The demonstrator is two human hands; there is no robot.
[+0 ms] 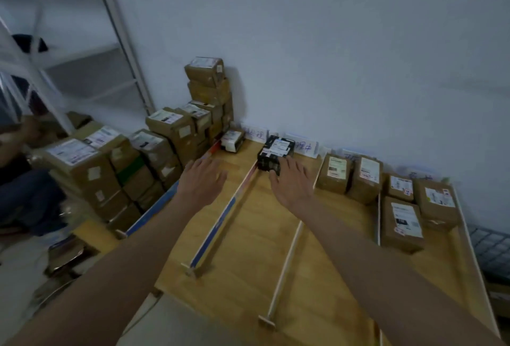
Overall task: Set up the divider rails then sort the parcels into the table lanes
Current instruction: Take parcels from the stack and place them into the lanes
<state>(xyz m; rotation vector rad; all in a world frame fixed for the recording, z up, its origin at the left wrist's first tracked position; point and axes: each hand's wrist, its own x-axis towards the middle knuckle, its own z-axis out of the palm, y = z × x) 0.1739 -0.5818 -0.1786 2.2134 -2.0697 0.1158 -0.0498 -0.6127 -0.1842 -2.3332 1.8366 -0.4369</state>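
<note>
A wooden table [248,235] carries several upright divider rails; one blue and red rail [220,224] runs down the left-middle, a pale rail [287,263] to its right. A black parcel [273,155] with white labels lies at the far end of the second lane. My right hand [292,182] hovers just in front of it with fingers spread, holding nothing. My left hand [202,180] floats flat over the first lane, empty. A small dark parcel [233,140] sits at the far end of that first lane. Brown parcels [335,173] stand in the right lanes.
A large stack of brown cardboard parcels [154,152] is piled left of the table against the wall. White label cards [303,147] lean on the wall behind the lanes. A seated person [19,180] is at the far left, beside a white metal frame [118,28].
</note>
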